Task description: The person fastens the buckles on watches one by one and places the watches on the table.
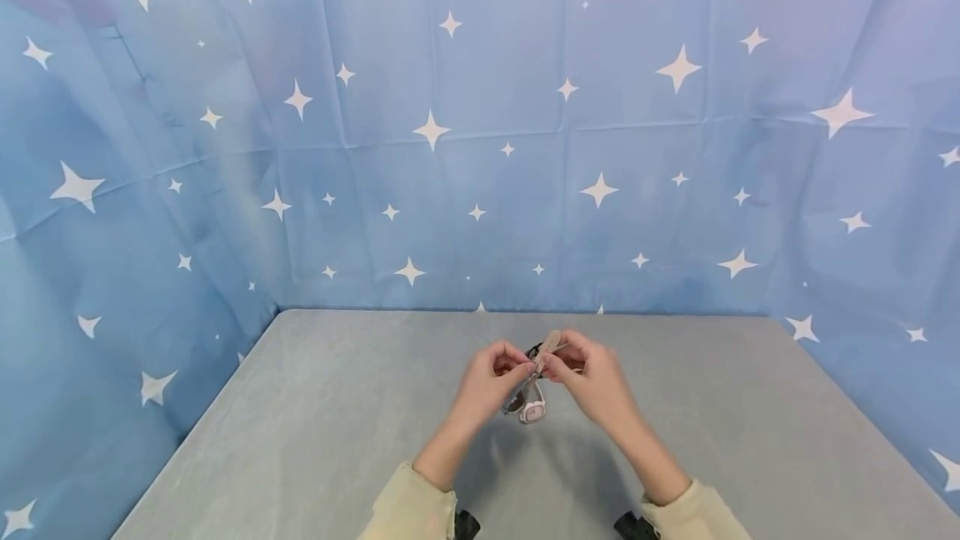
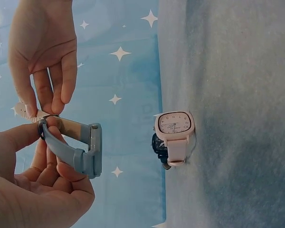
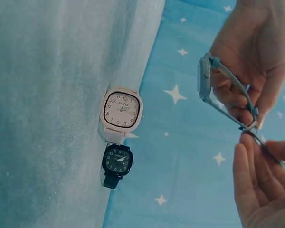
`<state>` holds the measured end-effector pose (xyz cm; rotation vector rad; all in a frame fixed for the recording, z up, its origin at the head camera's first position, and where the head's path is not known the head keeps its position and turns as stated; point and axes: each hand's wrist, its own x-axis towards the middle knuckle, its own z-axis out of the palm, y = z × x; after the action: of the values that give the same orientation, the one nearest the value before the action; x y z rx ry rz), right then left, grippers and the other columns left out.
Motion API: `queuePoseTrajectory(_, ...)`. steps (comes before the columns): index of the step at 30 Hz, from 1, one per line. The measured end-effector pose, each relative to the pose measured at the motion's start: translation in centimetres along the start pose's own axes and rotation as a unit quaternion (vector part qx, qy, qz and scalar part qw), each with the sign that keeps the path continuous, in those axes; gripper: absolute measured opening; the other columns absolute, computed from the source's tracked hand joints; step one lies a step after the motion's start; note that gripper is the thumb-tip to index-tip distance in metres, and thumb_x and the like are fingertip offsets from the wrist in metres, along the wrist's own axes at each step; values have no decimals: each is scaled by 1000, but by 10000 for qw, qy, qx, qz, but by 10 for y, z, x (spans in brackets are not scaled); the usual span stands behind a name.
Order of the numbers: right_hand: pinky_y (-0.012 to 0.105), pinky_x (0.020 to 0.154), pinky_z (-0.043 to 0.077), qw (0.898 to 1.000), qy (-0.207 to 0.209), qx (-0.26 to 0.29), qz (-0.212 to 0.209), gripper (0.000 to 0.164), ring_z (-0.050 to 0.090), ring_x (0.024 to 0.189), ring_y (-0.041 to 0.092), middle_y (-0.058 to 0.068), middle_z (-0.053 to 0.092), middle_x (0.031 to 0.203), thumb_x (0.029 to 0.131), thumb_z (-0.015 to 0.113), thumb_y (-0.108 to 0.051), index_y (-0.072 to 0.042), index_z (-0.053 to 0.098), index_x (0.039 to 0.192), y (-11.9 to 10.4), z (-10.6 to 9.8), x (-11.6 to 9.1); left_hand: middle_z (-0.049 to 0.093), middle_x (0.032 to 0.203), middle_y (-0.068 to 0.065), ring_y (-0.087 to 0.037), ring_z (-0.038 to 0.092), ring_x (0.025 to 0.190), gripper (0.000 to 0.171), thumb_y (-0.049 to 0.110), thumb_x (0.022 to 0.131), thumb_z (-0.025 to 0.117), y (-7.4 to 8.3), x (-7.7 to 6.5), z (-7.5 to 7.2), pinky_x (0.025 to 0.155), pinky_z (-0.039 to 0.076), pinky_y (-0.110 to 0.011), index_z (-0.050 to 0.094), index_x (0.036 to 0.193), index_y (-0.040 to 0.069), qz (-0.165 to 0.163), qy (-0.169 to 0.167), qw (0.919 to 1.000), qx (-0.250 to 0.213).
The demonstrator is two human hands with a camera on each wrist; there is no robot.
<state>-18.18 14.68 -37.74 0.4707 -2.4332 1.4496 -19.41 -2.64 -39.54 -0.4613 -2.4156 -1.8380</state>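
Observation:
A light-blue wristwatch (image 2: 66, 148) hangs between the two hands, its strap bent into a loop and joined at the buckle. My left hand (image 1: 483, 386) pinches the strap beside the buckle, with the watch case below its fingers. The right hand (image 1: 600, 377) pinches the strap's free end (image 2: 26, 111), which sticks out past the buckle. Below the hands, a pale pink square watch (image 3: 121, 110) lies on the table. Touching or close beside it is a smaller black watch (image 3: 117, 160). In the head view, the fingers partly hide the strap and the watches behind.
A grey cloth-covered table (image 1: 337, 423) spreads under the hands. Blue curtains with white stars (image 1: 495, 65) stand behind it and at both sides. Black bands (image 1: 465, 523) show at the cuffs of the cream sleeves (image 1: 416, 507).

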Motion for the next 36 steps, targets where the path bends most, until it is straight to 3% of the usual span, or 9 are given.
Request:
queuePoseTrajectory(10, 20, 69, 58, 9994, -16, -264, -230, 3, 73, 76, 14, 4, 77, 86, 95, 67, -13, -11, 69, 94, -2, 0, -2, 68, 81, -11, -7, 52, 64, 11, 15, 93, 70, 3, 0, -1, 56, 43, -19, 67, 91, 4, 57, 22, 9999, 150)
queuePoseTrajectory(18, 21, 73, 57, 9974, -468, -433, -345, 10, 72, 83, 15, 5, 77, 92, 92, 69, -5, -6, 74, 100, -1, -3, -4, 70, 84, -16, -5, 53, 65, 10, 12, 94, 67, 0, -2, -4, 58, 44, -18, 69, 92, 3, 137, -94, 9998, 142)
queuePoseTrajectory(27, 21, 74, 57, 9960, -641, -555, -278, 14, 72, 87, 15, 5, 77, 100, 92, 71, -10, -10, 76, 105, 2, -8, -3, 69, 105, -25, -8, 60, 80, 17, 3, 91, 69, -1, -5, -12, 68, 51, -19, 67, 107, -1, 82, -909, 9955, -256)
queuePoseTrajectory(36, 21, 74, 59, 9953, -400, -708, -519, 12, 74, 87, 18, 5, 78, 97, 89, 73, -8, -11, 78, 100, 1, -4, -5, 72, 104, -18, -15, 68, 87, 19, 11, 89, 75, 2, -11, -13, 72, 55, -22, 71, 106, 4, 108, -404, 9989, -221)
